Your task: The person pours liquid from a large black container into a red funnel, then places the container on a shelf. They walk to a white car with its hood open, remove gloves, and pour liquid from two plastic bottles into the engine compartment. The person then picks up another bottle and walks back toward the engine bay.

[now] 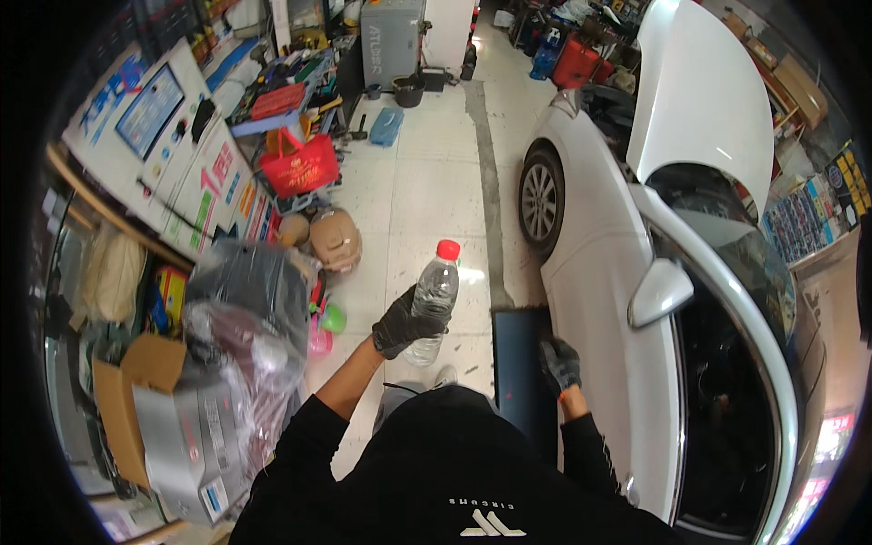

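My left hand [400,325], in a dark work glove, is wrapped round the middle of a clear plastic bottle [434,300]. The bottle has a red cap, holds clear liquid and tilts slightly to the right. My right hand [560,365], also gloved, hangs low beside the white car [595,272], over the edge of a dark flat panel [522,381]. Its fingers are loosely bent and seem to hold nothing; whether they touch the car's side cannot be made out.
The car stands along my right with its hood [704,100] raised and its side mirror [661,292] sticking out. On the left are an open cardboard box [123,427], plastic-wrapped goods [245,354], a red bag [300,165] and cluttered tools. A grey cabinet [391,45] stands far ahead.
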Available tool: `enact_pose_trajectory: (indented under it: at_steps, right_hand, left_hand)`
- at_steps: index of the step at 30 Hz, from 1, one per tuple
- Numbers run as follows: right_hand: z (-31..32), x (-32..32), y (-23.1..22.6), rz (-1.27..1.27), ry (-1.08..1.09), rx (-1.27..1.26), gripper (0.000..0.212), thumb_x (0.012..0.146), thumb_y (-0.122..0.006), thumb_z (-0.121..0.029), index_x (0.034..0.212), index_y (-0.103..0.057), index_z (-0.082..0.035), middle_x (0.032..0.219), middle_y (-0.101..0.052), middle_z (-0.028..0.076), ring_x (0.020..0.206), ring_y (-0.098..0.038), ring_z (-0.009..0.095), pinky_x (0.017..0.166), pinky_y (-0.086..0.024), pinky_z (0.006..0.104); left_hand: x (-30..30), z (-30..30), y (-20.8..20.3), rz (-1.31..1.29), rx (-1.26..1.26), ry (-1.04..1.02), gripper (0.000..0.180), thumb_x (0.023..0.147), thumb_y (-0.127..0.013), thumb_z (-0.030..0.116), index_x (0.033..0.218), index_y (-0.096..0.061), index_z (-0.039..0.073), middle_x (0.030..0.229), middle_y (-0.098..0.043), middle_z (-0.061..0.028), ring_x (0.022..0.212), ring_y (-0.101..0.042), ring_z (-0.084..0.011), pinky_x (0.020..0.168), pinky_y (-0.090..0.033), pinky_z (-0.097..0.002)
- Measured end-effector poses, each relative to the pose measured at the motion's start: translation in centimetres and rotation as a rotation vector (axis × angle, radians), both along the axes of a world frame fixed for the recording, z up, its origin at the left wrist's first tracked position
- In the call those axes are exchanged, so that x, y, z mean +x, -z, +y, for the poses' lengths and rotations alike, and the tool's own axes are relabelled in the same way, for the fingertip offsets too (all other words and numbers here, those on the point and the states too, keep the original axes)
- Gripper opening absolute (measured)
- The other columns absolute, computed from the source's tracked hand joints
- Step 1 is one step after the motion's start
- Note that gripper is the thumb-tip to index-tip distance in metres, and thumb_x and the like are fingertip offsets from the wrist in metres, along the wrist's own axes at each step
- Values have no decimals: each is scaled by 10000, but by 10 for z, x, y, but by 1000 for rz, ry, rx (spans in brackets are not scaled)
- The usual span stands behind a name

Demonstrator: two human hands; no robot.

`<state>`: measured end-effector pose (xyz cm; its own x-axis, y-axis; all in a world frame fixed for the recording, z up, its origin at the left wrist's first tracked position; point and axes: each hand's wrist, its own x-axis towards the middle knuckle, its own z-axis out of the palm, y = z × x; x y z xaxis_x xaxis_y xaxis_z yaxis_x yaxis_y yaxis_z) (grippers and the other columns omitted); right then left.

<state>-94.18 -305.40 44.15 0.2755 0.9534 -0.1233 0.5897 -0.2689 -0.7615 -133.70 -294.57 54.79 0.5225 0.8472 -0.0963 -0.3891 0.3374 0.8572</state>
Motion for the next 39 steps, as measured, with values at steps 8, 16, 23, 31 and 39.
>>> enact_pose_trajectory:
  at_steps: [8,16,23,31,39]
  right_hand:
    - [443,-130,-233,-60,-390,131,438,997,-520,-458,1123,-706,-82,1029,-722,170,949,-679,368,813,-528,432]
    - [764,-93,-251,-509,-357,124,436,959,-511,-400,727,-712,-91,683,-669,167,696,-669,366,641,-530,467]
    - [1021,17,-229,-507,-659,644,211,838,-623,-327,778,-682,-134,678,-606,87,699,-626,303,663,-508,435]
    - [1299,144,-252,-330,-711,605,319,785,-669,-175,1095,-689,-105,950,-618,131,917,-613,339,787,-501,446]
    - [1534,309,-216,-121,-315,772,396,891,-658,-162,1261,-613,-27,1134,-600,197,1093,-564,368,967,-459,455]
  left_hand:
    - [52,311,-38,912,655,-203,844,660,-887,390,1330,-513,39,1192,-660,-193,1078,-660,-331,921,-534,-412]
    - [103,664,-36,1020,845,-64,736,657,-844,419,1236,-594,40,1040,-685,-189,964,-677,-358,841,-549,-445]
    - [189,969,-2,698,1713,344,850,679,-833,404,1347,-477,19,1272,-588,-219,1158,-598,-356,953,-507,-463]
    - [292,1257,-5,603,657,471,927,601,-891,230,1378,-422,37,1244,-612,-124,1173,-588,-256,1013,-468,-373]
    - [472,1551,17,545,716,538,863,610,-920,281,1311,-480,36,1176,-634,-144,1066,-637,-277,933,-517,-397]
